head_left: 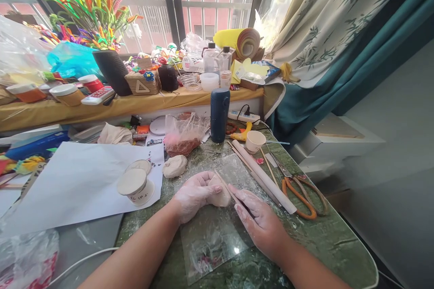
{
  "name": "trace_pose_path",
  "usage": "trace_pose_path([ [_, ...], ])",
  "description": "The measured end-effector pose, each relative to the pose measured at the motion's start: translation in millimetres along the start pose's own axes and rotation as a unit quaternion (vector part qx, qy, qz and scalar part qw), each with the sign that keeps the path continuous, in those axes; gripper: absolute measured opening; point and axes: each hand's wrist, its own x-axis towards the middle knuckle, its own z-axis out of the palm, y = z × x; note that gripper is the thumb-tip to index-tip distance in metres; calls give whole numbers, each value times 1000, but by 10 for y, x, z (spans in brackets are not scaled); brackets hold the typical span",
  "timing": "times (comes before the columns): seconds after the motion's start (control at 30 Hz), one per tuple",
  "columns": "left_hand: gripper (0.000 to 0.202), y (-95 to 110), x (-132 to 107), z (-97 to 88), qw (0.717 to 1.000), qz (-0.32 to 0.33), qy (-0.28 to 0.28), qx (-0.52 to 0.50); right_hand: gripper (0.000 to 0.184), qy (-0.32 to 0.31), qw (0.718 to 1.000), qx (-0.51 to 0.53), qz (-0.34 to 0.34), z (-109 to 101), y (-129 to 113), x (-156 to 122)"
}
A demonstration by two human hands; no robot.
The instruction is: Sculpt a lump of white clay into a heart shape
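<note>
My left hand (194,193) is curled around a pale lump of clay (219,194) and holds it over a clear plastic sheet (212,235) on the green marble table. My right hand (259,219) pinches a thin wooden stick (226,185) whose tip rests against the clay. Both hands are dusted white. A second lump of clay (174,165) lies just behind my left hand.
A long rolling pin (262,176) and orange-handled scissors (300,192) lie to the right. A paper cup (255,141), a dark blue bottle (219,114), a plastic bag (185,133) and a lidded tub (134,185) on white paper (77,180) stand around. A cluttered shelf runs along the window.
</note>
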Motion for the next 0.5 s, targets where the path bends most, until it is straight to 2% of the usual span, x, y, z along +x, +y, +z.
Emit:
trace_pose_path([
  [0.33, 37, 38, -20, 52, 1000, 2, -15, 12, 46, 3, 1000, 1, -9, -45, -39, -3],
  [0.5, 38, 42, -21, 52, 1000, -1, -15, 20, 48, -28, 999, 27, -13, -60, -66, 13],
])
